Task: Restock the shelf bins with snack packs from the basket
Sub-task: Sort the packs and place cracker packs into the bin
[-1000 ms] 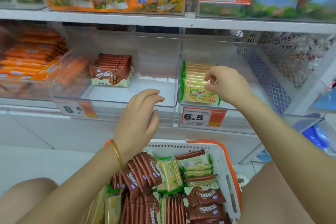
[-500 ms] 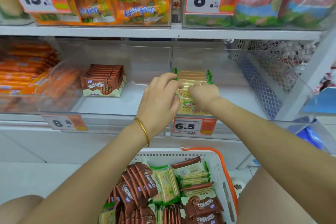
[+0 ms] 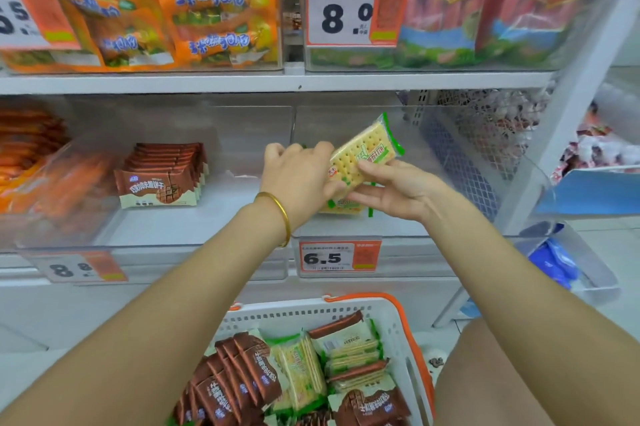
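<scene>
A green cracker pack is held tilted above the right clear bin, over the few green packs lying in that bin. My left hand, with a gold bangle, grips the pack's left end with curled fingers. My right hand pinches the pack from the right, thumb on top and fingers underneath. The white basket with an orange handle sits below, holding brown packs and green cracker packs.
The left clear bin holds a row of brown biscuit packs. Price tags read 6.5 and 8.8. Orange snack bags fill the upper shelf. A wire mesh panel and white upright stand at the right.
My left hand rose from above the basket to the right bin. Both hands lifted one green cracker pack out of the row and tilted it up.
</scene>
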A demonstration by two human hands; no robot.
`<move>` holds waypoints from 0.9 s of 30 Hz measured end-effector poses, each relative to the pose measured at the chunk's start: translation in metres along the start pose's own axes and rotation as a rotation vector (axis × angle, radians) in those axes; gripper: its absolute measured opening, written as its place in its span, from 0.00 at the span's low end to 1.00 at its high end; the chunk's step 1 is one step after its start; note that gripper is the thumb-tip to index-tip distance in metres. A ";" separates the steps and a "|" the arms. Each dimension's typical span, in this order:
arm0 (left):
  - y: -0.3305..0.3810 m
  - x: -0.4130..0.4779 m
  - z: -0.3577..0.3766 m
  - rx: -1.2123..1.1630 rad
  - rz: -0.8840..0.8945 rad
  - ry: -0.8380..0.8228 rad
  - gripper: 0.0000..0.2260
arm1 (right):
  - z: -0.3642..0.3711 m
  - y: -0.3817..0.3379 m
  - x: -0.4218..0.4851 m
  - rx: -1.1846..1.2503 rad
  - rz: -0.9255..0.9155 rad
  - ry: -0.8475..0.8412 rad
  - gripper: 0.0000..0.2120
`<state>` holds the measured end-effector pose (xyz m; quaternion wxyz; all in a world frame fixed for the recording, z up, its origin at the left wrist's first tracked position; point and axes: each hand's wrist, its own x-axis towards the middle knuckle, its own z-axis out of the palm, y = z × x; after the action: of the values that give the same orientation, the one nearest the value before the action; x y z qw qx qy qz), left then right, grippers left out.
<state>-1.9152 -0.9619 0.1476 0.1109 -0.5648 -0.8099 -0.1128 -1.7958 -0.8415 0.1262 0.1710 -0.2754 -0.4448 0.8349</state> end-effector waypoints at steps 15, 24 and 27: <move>0.002 0.024 0.013 0.417 0.177 -0.208 0.14 | -0.025 0.003 0.029 -1.540 -0.244 0.271 0.15; -0.029 0.007 0.012 0.016 0.022 -0.158 0.18 | -0.007 0.015 0.049 -1.837 -0.266 0.199 0.18; -0.030 0.006 0.013 -0.091 0.003 -0.164 0.18 | -0.005 0.019 0.048 -1.969 -0.234 0.166 0.22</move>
<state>-1.9463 -0.9631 0.1352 0.0188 -0.5777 -0.8096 -0.1026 -1.8318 -0.8236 0.0931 -0.0221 -0.3066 -0.9503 0.0492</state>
